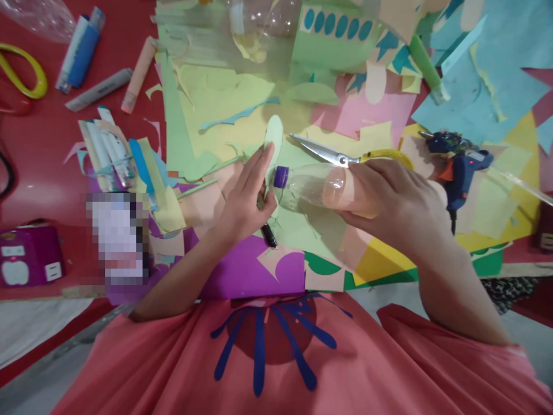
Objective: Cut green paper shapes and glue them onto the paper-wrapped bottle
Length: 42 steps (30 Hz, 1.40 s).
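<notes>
A clear plastic bottle [309,184] with a purple cap [280,176] lies on its side in my right hand [391,202], whose fingers wrap round its base end. My left hand [248,199] pinches a pale green oval paper cut-out [273,134] just left of the cap. A black pen [268,231] sticks out below the same hand. Both hands hover over a litter of coloured paper sheets [224,115].
Yellow-handled scissors [332,153] lie just behind the bottle. A blue glue gun [458,164] rests to the right. Glue sticks and a marker [99,89] lie at the far left on the red table [38,161]. A purple box [28,253] sits at the left edge.
</notes>
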Each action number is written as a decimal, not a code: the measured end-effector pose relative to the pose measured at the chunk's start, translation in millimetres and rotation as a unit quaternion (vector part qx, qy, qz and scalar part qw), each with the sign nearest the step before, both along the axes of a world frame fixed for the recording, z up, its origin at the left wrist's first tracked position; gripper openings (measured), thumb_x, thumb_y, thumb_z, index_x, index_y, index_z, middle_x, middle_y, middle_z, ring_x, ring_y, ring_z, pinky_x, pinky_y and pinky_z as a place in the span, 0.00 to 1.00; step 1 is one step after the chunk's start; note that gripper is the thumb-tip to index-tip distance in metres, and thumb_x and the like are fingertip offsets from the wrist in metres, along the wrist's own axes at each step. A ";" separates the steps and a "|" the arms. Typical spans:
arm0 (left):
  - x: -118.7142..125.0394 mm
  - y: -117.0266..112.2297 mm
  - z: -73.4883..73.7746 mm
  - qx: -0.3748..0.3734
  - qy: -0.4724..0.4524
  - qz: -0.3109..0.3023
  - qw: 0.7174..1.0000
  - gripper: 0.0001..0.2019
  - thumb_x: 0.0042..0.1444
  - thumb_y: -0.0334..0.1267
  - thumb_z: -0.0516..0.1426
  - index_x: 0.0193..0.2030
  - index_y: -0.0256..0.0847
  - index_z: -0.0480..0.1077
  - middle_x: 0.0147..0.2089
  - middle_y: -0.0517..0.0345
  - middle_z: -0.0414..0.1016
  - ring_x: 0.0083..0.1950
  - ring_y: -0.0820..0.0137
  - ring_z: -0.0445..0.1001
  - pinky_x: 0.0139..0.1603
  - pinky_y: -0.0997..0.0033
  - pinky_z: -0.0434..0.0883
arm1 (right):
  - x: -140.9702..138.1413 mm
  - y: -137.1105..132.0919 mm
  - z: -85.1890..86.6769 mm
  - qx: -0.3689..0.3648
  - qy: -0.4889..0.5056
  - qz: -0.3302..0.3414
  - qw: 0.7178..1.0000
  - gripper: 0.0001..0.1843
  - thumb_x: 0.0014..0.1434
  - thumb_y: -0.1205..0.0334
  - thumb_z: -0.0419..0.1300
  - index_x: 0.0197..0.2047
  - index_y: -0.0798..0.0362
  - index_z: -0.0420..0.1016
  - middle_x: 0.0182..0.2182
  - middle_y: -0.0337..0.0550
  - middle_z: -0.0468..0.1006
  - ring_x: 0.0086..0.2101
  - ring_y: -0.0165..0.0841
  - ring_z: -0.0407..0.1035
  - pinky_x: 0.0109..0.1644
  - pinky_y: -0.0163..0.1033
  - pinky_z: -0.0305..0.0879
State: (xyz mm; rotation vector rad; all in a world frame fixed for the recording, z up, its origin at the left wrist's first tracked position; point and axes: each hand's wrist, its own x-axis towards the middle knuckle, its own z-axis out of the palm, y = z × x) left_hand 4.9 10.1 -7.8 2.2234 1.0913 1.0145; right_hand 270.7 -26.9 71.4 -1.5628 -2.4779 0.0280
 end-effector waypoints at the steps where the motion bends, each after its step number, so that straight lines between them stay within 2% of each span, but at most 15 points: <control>1: 0.1 -0.2 -0.1 -0.001 -0.001 -0.002 1.000 0.29 0.69 0.51 0.47 0.74 0.53 0.46 0.71 0.49 0.63 0.70 0.52 0.67 0.60 0.53 0.77 | -0.3 0.1 0.0 0.004 -0.002 0.001 1.000 0.24 0.64 0.54 0.59 0.61 0.53 0.70 0.46 0.55 0.79 0.45 0.49 0.77 0.44 0.50 0.74; 9: 2.3 -1.4 -1.0 -0.009 -0.028 -0.005 1.000 0.28 0.68 0.51 0.49 0.74 0.54 0.50 0.72 0.52 0.63 0.71 0.53 0.66 0.64 0.52 0.74 | -0.3 0.9 2.0 0.013 -0.020 0.014 1.000 0.24 0.65 0.53 0.57 0.61 0.52 0.69 0.46 0.55 0.80 0.45 0.50 0.78 0.44 0.52 0.75; 15: 1.8 -2.9 1.0 -0.009 0.007 -0.009 1.000 0.30 0.67 0.43 0.50 0.75 0.51 0.49 0.73 0.51 0.62 0.71 0.57 0.66 0.63 0.58 0.76 | -0.7 3.1 9.2 -0.008 -0.033 0.026 0.999 0.25 0.64 0.53 0.59 0.62 0.51 0.69 0.47 0.55 0.80 0.45 0.50 0.77 0.46 0.53 0.75; 17: 1.1 -3.4 1.4 -0.016 0.019 -0.008 1.000 0.31 0.67 0.41 0.50 0.75 0.51 0.48 0.73 0.52 0.62 0.68 0.58 0.69 0.61 0.59 0.76 | -1.4 3.4 11.1 -0.013 -0.037 0.023 0.999 0.25 0.64 0.54 0.59 0.62 0.50 0.69 0.48 0.54 0.80 0.46 0.50 0.77 0.46 0.53 0.74; 21: 0.0 -3.6 2.2 -0.026 0.036 -0.012 0.999 0.33 0.66 0.37 0.49 0.76 0.54 0.44 0.75 0.53 0.60 0.57 0.63 0.76 0.55 0.62 0.78 | -1.8 3.0 11.7 -0.008 -0.034 0.028 0.999 0.25 0.64 0.55 0.59 0.62 0.51 0.69 0.47 0.55 0.80 0.46 0.51 0.77 0.46 0.54 0.74; 24: -0.8 -3.8 3.7 -0.023 0.041 -0.020 0.999 0.35 0.65 0.35 0.49 0.76 0.55 0.42 0.75 0.54 0.59 0.52 0.66 0.78 0.52 0.64 0.78 | -1.1 2.3 9.8 -0.004 -0.022 0.027 0.999 0.24 0.64 0.55 0.59 0.62 0.51 0.69 0.48 0.56 0.80 0.46 0.51 0.76 0.46 0.54 0.74; 28: -2.1 -4.7 6.1 -0.014 0.060 -0.021 0.998 0.38 0.63 0.30 0.49 0.77 0.54 0.39 0.75 0.55 0.59 0.50 0.68 0.78 0.51 0.67 0.78 | -1.5 0.4 8.9 0.001 -0.013 0.023 1.000 0.24 0.65 0.55 0.59 0.63 0.51 0.68 0.48 0.55 0.79 0.47 0.50 0.76 0.48 0.53 0.73; 31: -2.1 -5.2 7.1 -0.007 0.064 -0.022 0.998 0.41 0.62 0.28 0.49 0.77 0.55 0.38 0.75 0.56 0.58 0.54 0.67 0.77 0.52 0.67 0.78 | -4.1 -1.3 11.1 0.016 -0.025 0.029 0.999 0.25 0.65 0.56 0.60 0.63 0.53 0.68 0.48 0.56 0.80 0.48 0.49 0.76 0.48 0.52 0.73; 34: -1.0 -5.0 7.1 -0.004 0.062 -0.017 0.998 0.38 0.64 0.31 0.50 0.77 0.55 0.38 0.75 0.56 0.59 0.62 0.64 0.73 0.54 0.65 0.77 | -7.1 -2.5 13.7 0.031 -0.041 0.035 0.998 0.24 0.64 0.57 0.60 0.61 0.56 0.69 0.48 0.57 0.80 0.47 0.49 0.76 0.47 0.50 0.73; 36: -0.6 -4.7 7.1 -0.007 0.053 -0.016 0.998 0.34 0.67 0.36 0.49 0.77 0.55 0.40 0.75 0.55 0.59 0.63 0.62 0.73 0.54 0.63 0.78 | -7.9 -3.0 14.2 0.024 -0.038 0.024 0.999 0.24 0.64 0.58 0.60 0.61 0.55 0.68 0.48 0.56 0.80 0.47 0.49 0.76 0.47 0.50 0.73; 39: -2.0 -4.8 8.8 -0.025 0.009 -0.016 1.000 0.30 0.69 0.46 0.47 0.75 0.57 0.43 0.75 0.54 0.58 0.55 0.64 0.78 0.54 0.58 0.78 | -6.9 -3.2 13.0 0.009 -0.028 -0.003 1.000 0.23 0.64 0.58 0.59 0.62 0.52 0.68 0.48 0.55 0.79 0.47 0.50 0.76 0.46 0.51 0.73; 42: -4.8 -5.4 12.5 -0.058 -0.057 0.018 0.997 0.27 0.70 0.51 0.45 0.73 0.54 0.51 0.70 0.50 0.67 0.47 0.66 0.80 0.55 0.55 0.78 | -5.4 -3.3 11.8 0.006 -0.024 -0.025 0.999 0.23 0.64 0.55 0.58 0.60 0.51 0.69 0.46 0.55 0.79 0.46 0.51 0.76 0.43 0.51 0.73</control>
